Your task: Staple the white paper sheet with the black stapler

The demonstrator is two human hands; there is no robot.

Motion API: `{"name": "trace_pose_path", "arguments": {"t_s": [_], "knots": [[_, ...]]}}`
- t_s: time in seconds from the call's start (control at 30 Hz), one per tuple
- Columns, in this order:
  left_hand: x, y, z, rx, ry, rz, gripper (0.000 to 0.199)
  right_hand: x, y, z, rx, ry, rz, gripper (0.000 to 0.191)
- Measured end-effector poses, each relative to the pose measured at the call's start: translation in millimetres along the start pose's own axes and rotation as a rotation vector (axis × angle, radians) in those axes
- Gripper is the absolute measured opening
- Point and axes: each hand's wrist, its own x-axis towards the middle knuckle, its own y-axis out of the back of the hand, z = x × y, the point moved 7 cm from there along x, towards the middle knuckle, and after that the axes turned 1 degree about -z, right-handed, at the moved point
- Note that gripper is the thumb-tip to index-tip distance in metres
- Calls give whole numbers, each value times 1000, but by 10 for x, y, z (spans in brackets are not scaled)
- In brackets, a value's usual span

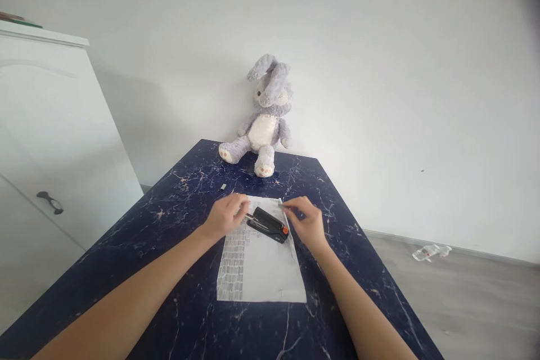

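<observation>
A black stapler (267,225) with an orange-red tip lies slantwise on a printed sheet of paper (265,275). From its left end sticks out a short metal piece. My left hand (228,215) is closed in a pinch at that metal piece, its fingertips partly hiding it. Beyond the paper's upper right edge, my right hand (307,222) pinches a small thin dark strip (282,206), which looks like a row of staples. The strip hovers just above the stapler's right part, apart from it as far as I can see.
A grey plush rabbit (264,124) sits at the far end of the dark blue marbled table (185,292), against the wall. A small pale block (223,187) lies left of the paper's top. A white cabinet (54,124) stands left; a clear plastic item (431,252) is on the floor.
</observation>
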Motion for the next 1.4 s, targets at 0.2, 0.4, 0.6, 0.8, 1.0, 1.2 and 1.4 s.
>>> {"name": "trace_pose_path", "arguments": {"t_s": [0.2, 0.4, 0.6, 0.8, 1.0, 1.2, 1.4], "knots": [[47, 164, -870, 379, 339, 32, 36, 10, 474, 984, -296, -360, 117, 14], [0, 44, -1037, 453, 324, -110, 26, -91, 560, 1410, -265, -462, 181, 11], [37, 70, -890, 504, 254, -101, 25, -86, 531, 1488, -262, -431, 192, 18], [15, -2, -926, 456, 231, -151, 43, -17, 413, 1427, -283, -312, 93, 20], [23, 62, -926, 186, 263, 62, 47, 33, 431, 1102, -321, -228, 164, 24], [6, -18, -959, -335, 466, 146, 33, 31, -100, 211, -52, -58, -87, 28], [-15, -118, -797, -643, 504, 87, 44, -119, -618, -191, -26, 54, -438, 36]]}}
